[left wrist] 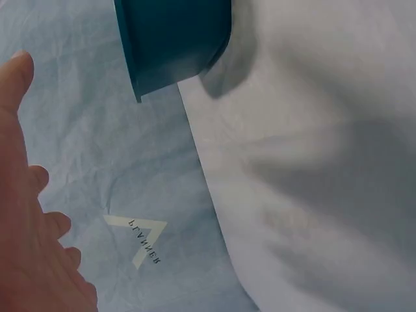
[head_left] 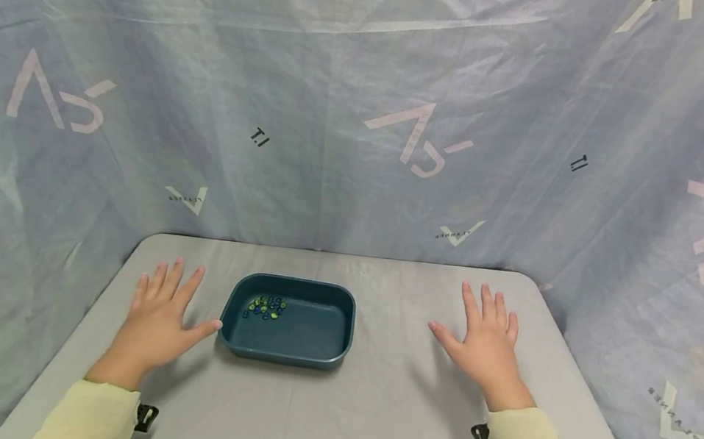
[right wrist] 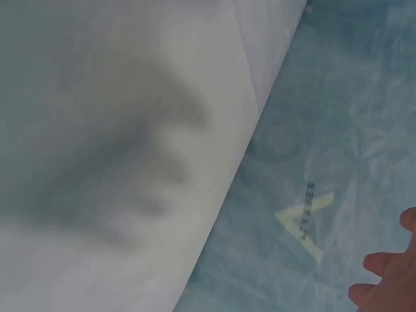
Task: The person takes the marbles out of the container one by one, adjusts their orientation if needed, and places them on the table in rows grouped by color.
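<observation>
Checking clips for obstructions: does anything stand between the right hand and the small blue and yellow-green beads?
Sideways, yes: the wall of the dark teal rectangular tray stands between the right hand and the small blue and yellow-green beads inside. From above, nothing visible covers them.

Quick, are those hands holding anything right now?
Left hand: open, holding nothing, beside the dark teal tray.
Right hand: open, holding nothing.
</observation>
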### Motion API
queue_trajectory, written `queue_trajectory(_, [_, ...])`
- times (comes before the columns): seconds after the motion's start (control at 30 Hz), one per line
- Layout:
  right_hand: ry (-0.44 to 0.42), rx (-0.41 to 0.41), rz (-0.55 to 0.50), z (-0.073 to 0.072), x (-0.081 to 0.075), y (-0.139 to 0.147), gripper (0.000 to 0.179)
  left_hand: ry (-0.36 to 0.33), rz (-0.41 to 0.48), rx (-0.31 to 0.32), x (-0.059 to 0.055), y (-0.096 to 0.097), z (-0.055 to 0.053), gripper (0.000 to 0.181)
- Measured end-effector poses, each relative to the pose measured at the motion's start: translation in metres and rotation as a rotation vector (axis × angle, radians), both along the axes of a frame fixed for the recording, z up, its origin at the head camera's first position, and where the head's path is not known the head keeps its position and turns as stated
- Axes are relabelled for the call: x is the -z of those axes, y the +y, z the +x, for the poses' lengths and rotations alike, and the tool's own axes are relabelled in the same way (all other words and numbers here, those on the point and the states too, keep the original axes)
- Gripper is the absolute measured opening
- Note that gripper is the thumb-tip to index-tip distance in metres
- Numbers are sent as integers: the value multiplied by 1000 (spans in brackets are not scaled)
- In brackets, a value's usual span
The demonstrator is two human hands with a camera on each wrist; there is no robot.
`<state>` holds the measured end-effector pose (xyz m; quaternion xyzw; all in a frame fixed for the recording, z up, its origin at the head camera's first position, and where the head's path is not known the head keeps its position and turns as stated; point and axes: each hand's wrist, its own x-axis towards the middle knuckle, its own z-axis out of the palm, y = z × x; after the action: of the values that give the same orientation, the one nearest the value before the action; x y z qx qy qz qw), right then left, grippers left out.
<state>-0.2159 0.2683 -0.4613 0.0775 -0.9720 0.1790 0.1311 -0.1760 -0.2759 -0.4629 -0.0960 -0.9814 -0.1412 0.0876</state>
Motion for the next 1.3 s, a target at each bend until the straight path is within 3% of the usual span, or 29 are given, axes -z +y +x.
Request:
queue_trajectory(0.2, [3,-53,-38,-1,6,-27,97,-14,122,54,8,5,-4,95])
queue_trajectory(0.33, [15,-102,-86,-2,9,-46,91,-50,255,46,17,10,-10,89])
queue_trajectory(0.57, [49,-213,-185,-8,18,-80,78,-163,521,-35,33,19,-15,77])
queue_trajectory(0.77, [41,-336,-238,-15,25,-107,68,-159,767,-148,46,27,-20,61])
queue_trajectory(0.93, [-14,-382,-279,-20,23,-127,65,-174,883,-264,56,33,-24,48])
queue_trajectory(1.13, [-114,-413,-288,-25,19,-157,65,-220,1064,-313,69,40,-27,37])
queue_trajectory(1.3, [-210,-424,-331,-29,15,-184,63,-236,1138,-327,74,40,-29,38])
